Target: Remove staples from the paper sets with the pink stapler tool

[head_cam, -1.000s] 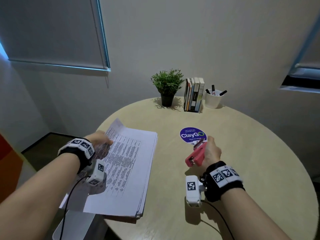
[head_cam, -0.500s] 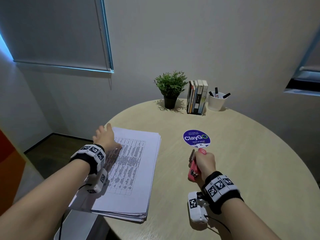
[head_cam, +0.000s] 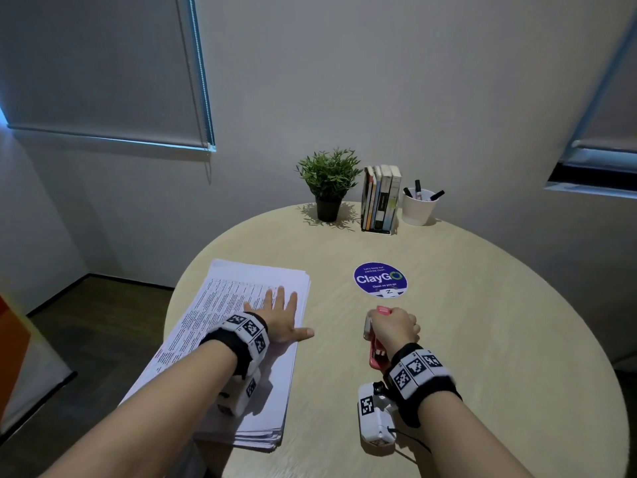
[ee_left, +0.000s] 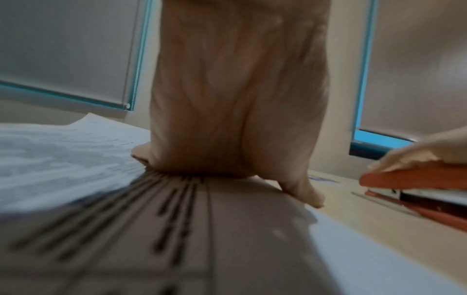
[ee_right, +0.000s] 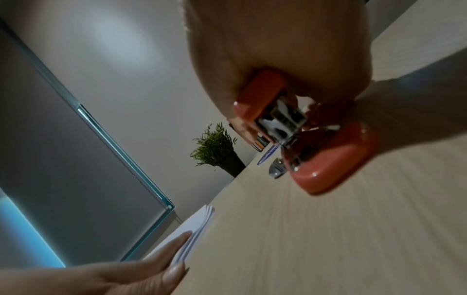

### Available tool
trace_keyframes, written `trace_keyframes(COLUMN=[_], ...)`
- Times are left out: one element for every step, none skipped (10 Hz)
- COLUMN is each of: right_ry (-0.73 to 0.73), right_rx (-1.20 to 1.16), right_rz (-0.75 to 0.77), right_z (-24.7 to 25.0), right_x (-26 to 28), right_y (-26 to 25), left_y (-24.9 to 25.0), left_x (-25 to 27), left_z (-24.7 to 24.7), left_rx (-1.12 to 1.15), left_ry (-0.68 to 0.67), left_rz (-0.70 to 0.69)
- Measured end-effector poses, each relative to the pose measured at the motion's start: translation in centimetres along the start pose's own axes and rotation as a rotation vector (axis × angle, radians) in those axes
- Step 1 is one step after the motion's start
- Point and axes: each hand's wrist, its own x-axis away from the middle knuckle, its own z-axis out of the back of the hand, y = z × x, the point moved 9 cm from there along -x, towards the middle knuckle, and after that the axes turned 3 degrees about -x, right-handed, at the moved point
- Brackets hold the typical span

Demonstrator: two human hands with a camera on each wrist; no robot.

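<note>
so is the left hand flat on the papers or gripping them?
Flat: the left hand lies on the papers with fingers straight and spread.

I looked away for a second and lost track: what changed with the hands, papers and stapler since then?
The left hand let go of the lifted top-sheet corner and now lies flat, fingers spread, on the paper stack. The right hand lowered the pink stapler to the table, still gripping it. Stack, plant and books stayed.

We see a round wooden table [head_cam: 482, 305] against grey walls [head_cam: 379, 81], drawn blinds [head_cam: 96, 63], dim bluish light.
</note>
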Motion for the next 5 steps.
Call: trace_keyframes(right_ry=[-0.007,-0.013,-0.027,-0.035,-0.051], right_rx=[-0.017,-0.017,0.022,0.028,0.033], right_rz=[0.015,0.006,-0.013,-0.026,-0.042], right_z=[-0.1,-0.3,-0.7,-0.6,-0.4], right_x=[-1.2,-1.8,-2.1,-2.4,-2.1], right_y=[0.2,0.4,0.5,0.4,-0.1], left_y=[-0.2,0.2,0.4,0.4,0.8], left_x=[-0.6,-1.4,-2.2,-2.5,-1.8], left_z=[0.4,1.3,1.4,1.3,1.4], left_rx=[-0.023,-0.083,-0.13,-0.157,-0.125], left_ry=[-0.039,-0.033,-0.053,-0.093,-0.121], left_rz=[0.025,0.023,-0.001,-0.01,0.005])
